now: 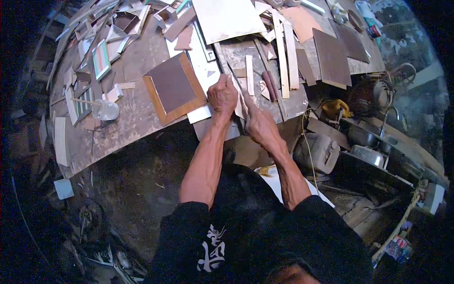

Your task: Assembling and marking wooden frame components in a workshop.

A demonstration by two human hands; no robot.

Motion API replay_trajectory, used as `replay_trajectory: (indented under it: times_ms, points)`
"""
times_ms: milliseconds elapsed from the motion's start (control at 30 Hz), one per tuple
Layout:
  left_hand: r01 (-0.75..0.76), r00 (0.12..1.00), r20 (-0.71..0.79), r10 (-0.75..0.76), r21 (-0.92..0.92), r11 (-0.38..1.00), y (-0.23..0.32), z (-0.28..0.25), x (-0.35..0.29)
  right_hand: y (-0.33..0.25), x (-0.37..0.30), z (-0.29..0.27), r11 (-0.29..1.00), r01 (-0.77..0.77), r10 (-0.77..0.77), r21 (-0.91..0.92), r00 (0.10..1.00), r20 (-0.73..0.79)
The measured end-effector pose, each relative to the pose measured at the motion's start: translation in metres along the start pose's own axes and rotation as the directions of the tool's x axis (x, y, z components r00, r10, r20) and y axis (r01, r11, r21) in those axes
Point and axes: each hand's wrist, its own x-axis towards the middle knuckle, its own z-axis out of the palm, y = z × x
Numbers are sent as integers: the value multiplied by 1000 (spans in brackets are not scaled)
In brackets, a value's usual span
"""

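Note:
At the near edge of the workbench (127, 128), my left hand (222, 97) is closed in a fist, pressing a narrow piece of wood whose kind is mostly hidden. Just right of it, my right hand (265, 125) grips a long, thin, dark tool (240, 86) that points away from me. Whether it is a file or a saw I cannot tell. To the left of my hands lies a wooden frame (194, 78) around a dark brown panel. A pale board (229, 21) lies beyond them.
Wood strips (285, 52) and offcuts cover the bench. A plastic cup (105, 110) with a stick stands at left; dark panels (331, 57) lie at right. Off the bench's right side are a jerrycan (317, 151), a yellow object (336, 109) and a cable (308, 142).

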Motion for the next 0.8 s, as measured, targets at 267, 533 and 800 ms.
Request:
replay_trajectory:
  times_ms: [267,533,800]
  points:
    - [10,1000,16,-10,-21,1000,2,-1,-1,5,5,8,996,78,-81,-36,993,-89]
    - [5,1000,5,-5,-6,1000,-6,3,1,5,-6,9,999,26,-27,-17,999,-33]
    - [2,1000,-12,-2,-10,1000,1,-1,1,6,-6,9,1000,-6,6,-21,1000,-4]
